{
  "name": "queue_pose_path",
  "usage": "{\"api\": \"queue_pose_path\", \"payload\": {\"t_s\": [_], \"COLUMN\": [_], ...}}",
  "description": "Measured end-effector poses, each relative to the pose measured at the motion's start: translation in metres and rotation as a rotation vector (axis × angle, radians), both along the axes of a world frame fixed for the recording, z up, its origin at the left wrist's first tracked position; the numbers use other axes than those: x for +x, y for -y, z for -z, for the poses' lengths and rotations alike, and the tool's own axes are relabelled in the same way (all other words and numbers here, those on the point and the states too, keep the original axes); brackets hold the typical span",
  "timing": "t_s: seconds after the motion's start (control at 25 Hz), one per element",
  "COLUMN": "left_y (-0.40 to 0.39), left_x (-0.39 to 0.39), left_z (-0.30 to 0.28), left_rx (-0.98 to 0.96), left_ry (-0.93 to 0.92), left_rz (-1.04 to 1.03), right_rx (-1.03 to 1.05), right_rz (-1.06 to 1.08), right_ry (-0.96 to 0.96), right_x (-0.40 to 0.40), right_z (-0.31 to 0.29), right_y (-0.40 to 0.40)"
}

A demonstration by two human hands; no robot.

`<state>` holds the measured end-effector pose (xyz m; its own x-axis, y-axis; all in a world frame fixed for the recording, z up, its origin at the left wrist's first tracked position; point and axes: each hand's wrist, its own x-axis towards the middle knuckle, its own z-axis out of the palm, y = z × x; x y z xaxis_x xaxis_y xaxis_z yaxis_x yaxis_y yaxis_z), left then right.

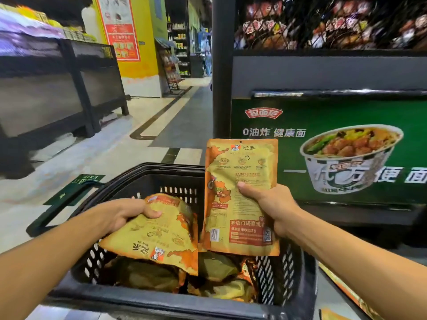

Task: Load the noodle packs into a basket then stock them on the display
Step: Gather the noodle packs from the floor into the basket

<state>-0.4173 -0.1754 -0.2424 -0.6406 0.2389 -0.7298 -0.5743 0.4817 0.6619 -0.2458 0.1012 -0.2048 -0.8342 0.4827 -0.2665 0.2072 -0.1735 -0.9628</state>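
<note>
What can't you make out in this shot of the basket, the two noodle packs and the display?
Head view only:
- Basket contents: the pack in the left hand and the pack in the right hand cover most of it, so no count.
- Upright pack: fine print too small to read.
- Tilted pack: lower side hidden.
- Display shelf: blurred, products unclear, cut by the top edge.
- Orange item: cut by the bottom edge.

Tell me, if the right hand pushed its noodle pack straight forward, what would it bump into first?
Probably the green noodle poster on the display front. The right hand holds its upright noodle pack before that panel with nothing visible between, though depth is hard to judge.
</note>
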Motion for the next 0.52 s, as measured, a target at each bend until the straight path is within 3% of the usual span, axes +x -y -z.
{"api": "queue_pose_path", "payload": {"t_s": [0.16, 0.28, 0.52], "left_y": [0.012, 0.008, -0.005], "left_x": [-0.005, -0.005, -0.011], "left_z": [0.005, 0.005, 0.019], "left_rx": [0.001, -0.042, -0.182], "left_ry": [0.067, 0.047, -0.199], "left_rz": [0.018, 0.057, 0.096], "right_rx": [-0.1, -0.056, 0.1], "right_rz": [-0.027, -0.116, -0.26], "right_ry": [0.088, 0.257, 0.579], "right_x": [-0.002, -0.002, -0.02], "right_z": [-0.004, 0.006, 0.032], "right_y": [0.001, 0.012, 0.022]}}
